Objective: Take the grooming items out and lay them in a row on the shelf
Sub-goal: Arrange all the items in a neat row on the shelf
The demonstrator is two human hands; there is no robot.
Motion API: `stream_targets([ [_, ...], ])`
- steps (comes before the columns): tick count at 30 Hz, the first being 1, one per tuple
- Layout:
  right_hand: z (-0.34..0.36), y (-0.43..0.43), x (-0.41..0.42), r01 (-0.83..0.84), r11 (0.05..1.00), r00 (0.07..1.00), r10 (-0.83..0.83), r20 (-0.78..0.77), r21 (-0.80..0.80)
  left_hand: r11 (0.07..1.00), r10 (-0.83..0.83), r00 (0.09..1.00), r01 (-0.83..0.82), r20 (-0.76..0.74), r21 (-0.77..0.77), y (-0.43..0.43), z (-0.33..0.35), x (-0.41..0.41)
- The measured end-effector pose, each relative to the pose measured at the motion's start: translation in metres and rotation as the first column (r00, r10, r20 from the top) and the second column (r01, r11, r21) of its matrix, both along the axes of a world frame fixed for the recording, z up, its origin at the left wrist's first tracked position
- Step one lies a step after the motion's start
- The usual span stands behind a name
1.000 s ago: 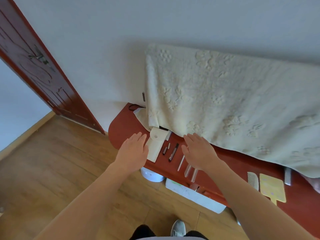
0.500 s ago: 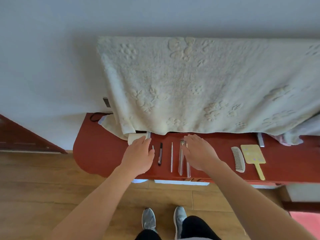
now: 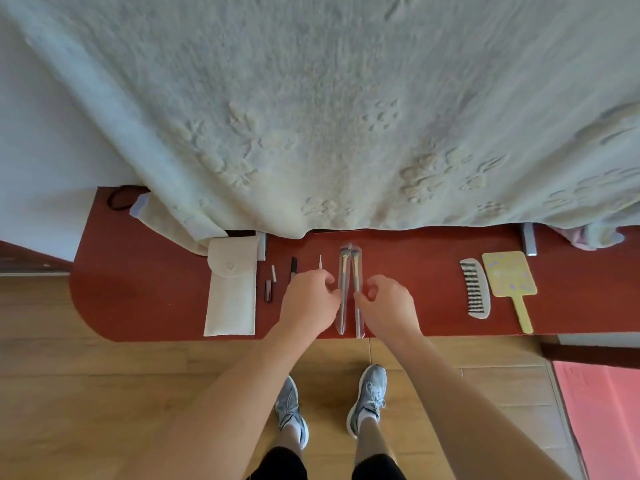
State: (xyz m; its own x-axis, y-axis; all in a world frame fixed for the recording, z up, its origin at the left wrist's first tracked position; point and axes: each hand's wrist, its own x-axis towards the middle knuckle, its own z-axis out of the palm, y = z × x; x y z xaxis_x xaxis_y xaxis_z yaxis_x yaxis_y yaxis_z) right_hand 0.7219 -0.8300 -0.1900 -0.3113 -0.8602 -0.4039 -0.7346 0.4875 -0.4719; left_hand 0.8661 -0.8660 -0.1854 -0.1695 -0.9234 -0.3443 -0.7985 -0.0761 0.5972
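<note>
Brushes (image 3: 349,292) in clear sleeves, side by side mid-shelf, handles toward the front edge; left hand (image 3: 310,303) curled, fingertips against the left one; right hand (image 3: 388,304) curled, thumb tip against the right one; pinch or mere touch, cannot tell. Left of them in a row: stick (image 3: 320,262), pen (image 3: 293,268), tube (image 3: 268,289), pouch (image 3: 231,289); right, well apart: comb (image 3: 476,289) just beside mirror (image 3: 509,275). All on red shelf (image 3: 138,289); blanket (image 3: 329,116) hanging over its back edge; shoes (image 3: 367,400) on wood floor below.
</note>
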Motion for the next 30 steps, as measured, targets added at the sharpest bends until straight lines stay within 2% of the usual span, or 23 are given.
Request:
stream_targets([
  [17,-0.029,0.001,-0.009,0.004,0.999,0.998,-0.002,0.063,-0.037,1.0,-0.006,0.988,0.002,0.151,0.027,0.004,-0.035,-0.034],
  [30,-0.027,0.007,-0.041,0.061,0.997,0.998,-0.06,0.023,-0.048,1.0,0.026,0.995,-0.026,0.098,-0.003,0.01,-0.041,-0.064],
])
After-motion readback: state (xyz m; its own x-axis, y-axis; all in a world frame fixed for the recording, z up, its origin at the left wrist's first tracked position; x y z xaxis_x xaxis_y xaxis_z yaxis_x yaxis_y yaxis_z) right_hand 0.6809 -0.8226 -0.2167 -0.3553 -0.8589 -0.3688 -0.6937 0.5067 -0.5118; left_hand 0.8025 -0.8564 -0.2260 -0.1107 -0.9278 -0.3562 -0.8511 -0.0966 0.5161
